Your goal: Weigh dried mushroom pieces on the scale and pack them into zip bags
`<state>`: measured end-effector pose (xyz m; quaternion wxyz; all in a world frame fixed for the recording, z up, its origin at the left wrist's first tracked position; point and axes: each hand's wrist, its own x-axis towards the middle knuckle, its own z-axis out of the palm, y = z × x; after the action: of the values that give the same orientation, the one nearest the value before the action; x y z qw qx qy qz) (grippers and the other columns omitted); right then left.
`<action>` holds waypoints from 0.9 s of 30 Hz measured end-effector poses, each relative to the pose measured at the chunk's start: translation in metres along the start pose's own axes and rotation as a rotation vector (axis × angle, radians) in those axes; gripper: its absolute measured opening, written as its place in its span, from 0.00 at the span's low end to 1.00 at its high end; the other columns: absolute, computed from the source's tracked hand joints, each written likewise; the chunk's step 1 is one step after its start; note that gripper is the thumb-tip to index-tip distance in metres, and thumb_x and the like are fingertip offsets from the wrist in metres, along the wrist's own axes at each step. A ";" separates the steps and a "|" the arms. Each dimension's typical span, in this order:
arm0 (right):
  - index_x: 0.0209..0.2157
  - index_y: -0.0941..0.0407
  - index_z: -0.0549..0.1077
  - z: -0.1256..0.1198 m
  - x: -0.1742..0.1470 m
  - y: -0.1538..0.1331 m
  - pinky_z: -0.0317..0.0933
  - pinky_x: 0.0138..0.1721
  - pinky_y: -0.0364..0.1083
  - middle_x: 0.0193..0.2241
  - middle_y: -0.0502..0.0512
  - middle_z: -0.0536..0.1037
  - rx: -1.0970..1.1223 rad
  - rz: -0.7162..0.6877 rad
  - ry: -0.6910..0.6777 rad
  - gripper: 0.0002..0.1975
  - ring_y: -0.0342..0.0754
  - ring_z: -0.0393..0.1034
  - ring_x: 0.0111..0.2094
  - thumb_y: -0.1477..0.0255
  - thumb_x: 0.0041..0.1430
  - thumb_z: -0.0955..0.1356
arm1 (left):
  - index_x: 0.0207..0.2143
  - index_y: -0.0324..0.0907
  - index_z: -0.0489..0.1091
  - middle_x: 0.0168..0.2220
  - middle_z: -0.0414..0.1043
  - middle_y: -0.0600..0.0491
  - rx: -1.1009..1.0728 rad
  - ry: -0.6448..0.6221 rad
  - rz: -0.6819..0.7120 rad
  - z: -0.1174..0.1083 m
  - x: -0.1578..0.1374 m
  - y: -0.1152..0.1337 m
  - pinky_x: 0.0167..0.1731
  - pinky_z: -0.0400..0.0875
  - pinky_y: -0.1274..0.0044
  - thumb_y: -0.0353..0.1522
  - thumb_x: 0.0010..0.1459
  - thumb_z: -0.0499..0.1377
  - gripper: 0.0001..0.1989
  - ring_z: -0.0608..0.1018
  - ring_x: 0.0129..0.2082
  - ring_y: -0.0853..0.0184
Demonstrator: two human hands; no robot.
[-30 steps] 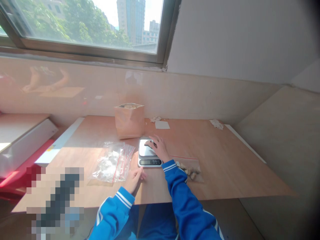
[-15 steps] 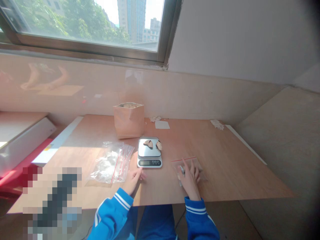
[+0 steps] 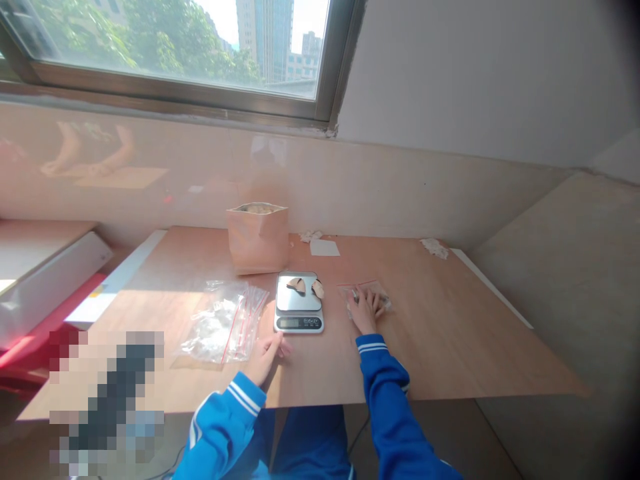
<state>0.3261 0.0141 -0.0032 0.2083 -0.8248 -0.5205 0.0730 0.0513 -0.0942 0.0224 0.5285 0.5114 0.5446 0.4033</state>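
Observation:
My right hand (image 3: 366,308) lies on a small clear zip bag (image 3: 381,293) with a red seal line, right of the scale. Its fingers are spread over the bag. Something small and dark shows by the thumb, mostly covered by the hand. My left hand (image 3: 266,353) rests on the table just in front of the kitchen scale (image 3: 299,305), loosely curled with the thumb apart and nothing visible in it. Two brownish, dried-looking pieces, a left one (image 3: 297,285) and a right one (image 3: 318,289), lie on the metal plate. The display cannot be read.
Several flat clear zip bags (image 3: 220,327) lie left of the scale. An open brown paper bag (image 3: 259,240) stands behind it. Further back are a white paper (image 3: 325,248) and crumpled whitish scraps (image 3: 434,249). A blurred patch (image 3: 115,393) covers the table's front left corner.
My right hand has slid the small zip bag away from me and slightly left, to beside the scale. My left hand and the pieces on the scale have stayed put.

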 end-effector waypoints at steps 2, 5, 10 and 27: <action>0.58 0.55 0.66 0.007 0.005 -0.002 0.37 0.59 0.72 0.62 0.65 0.60 0.037 -0.011 0.126 0.26 0.66 0.45 0.65 0.59 0.63 0.57 | 0.22 0.45 0.75 0.23 0.73 0.46 0.008 -0.013 0.012 0.000 -0.003 0.005 0.34 0.71 0.67 0.50 0.60 0.48 0.27 0.75 0.28 0.60; 0.56 0.59 0.68 0.015 -0.001 0.002 0.43 0.58 0.71 0.60 0.69 0.63 0.143 -0.076 0.383 0.26 0.65 0.50 0.64 0.60 0.64 0.57 | 0.23 0.46 0.74 0.25 0.73 0.47 0.058 0.014 0.066 -0.003 -0.007 0.016 0.34 0.71 0.67 0.48 0.61 0.48 0.25 0.75 0.29 0.59; 0.54 0.63 0.68 0.014 -0.028 0.024 0.52 0.57 0.64 0.57 0.74 0.66 0.324 -0.154 0.614 0.26 0.63 0.57 0.61 0.59 0.65 0.58 | 0.37 0.47 0.75 0.40 0.74 0.47 0.262 0.248 0.421 -0.022 0.008 0.061 0.43 0.71 0.68 0.41 0.63 0.49 0.15 0.76 0.42 0.60; 0.50 0.58 0.70 -0.013 -0.108 -0.023 0.59 0.54 0.60 0.50 0.65 0.72 0.545 -0.428 0.466 0.16 0.54 0.65 0.54 0.71 0.67 0.58 | 0.36 0.46 0.77 0.47 0.73 0.47 0.771 0.753 0.388 -0.113 0.117 0.140 0.59 0.50 0.59 0.37 0.64 0.47 0.18 0.65 0.57 0.56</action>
<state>0.2634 -0.0769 0.0080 0.5417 -0.6071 -0.5808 -0.0257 -0.0321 0.0540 0.1536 -0.0104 0.5788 0.6991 0.4196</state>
